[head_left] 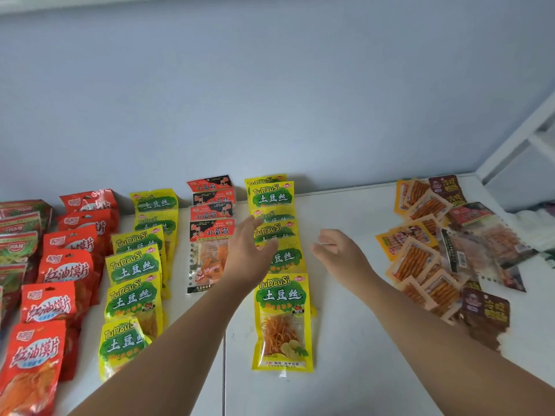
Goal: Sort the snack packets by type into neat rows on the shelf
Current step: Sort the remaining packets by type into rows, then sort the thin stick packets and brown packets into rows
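Observation:
Snack packets lie in overlapping rows on the white shelf (354, 370). From the left there are green-red packets (18, 247), red packets (64, 271), a row of yellow-green potato-strip packets (135, 265), a short row of red-black packets (211, 223), and a second yellow-green row (280, 313). An unsorted heap of orange and dark brown packets (435, 250) sits at the right. My left hand (249, 253) hovers flat, fingers apart, over the second yellow-green row. My right hand (339, 250) is open and empty over bare shelf between that row and the heap.
A pale blue wall (270, 100) closes the back of the shelf. A white frame (516, 145) stands at the far right with some cloth below it. A seam (224, 370) runs front to back through the shelf.

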Demonstrator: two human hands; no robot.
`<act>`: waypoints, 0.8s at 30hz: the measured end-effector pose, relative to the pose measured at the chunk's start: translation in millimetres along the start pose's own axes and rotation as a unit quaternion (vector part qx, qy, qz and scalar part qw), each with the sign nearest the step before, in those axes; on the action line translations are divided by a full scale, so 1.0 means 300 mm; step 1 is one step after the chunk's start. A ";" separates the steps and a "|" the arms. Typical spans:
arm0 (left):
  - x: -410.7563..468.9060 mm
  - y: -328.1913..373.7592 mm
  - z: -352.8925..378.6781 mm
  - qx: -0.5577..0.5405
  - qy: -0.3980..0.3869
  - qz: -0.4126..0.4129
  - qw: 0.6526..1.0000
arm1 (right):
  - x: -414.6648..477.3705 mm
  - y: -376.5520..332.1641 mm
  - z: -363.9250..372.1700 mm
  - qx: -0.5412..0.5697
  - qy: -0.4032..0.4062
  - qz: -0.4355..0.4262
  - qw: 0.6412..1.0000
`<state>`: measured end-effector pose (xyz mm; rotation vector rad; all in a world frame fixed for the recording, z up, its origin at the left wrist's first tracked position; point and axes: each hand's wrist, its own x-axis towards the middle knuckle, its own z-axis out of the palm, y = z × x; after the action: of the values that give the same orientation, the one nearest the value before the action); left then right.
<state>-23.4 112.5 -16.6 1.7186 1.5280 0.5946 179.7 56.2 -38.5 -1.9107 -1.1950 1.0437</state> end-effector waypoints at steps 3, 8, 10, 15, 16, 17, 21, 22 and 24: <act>-0.026 0.040 0.011 0.041 -0.010 0.045 0.998 | -0.079 0.025 -0.036 -0.008 0.026 0.008 1.000; -0.079 0.108 0.092 0.062 -0.085 0.120 0.987 | -0.222 0.075 -0.110 0.001 0.097 0.026 0.995; -0.118 0.131 0.142 0.056 -0.111 0.138 0.983 | -0.285 0.106 -0.146 -0.007 0.117 0.044 0.992; -0.236 0.190 0.272 0.065 -0.175 0.178 0.966 | -0.456 0.196 -0.229 -0.011 0.164 0.074 0.984; -0.260 0.204 0.298 0.070 -0.186 0.183 0.963 | -0.491 0.217 -0.244 -0.015 0.172 0.075 0.982; -0.284 0.218 0.323 0.074 -0.197 0.187 0.960 | -0.525 0.240 -0.260 -0.019 0.176 0.073 0.981; -0.375 0.280 0.419 0.074 -0.229 0.178 0.954 | -0.649 0.338 -0.329 -0.014 0.170 0.097 0.981; -0.398 0.295 0.443 0.071 -0.234 0.172 0.954 | -0.677 0.364 -0.347 -0.010 0.168 0.100 0.981; -0.448 0.326 0.498 0.069 -0.241 0.164 0.954 | -0.735 0.416 -0.384 -0.007 0.163 0.105 0.981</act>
<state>127.0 -53.0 -13.8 2.0589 0.9669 0.2020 271.8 -206.3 -24.9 -2.1535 -0.8336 0.7841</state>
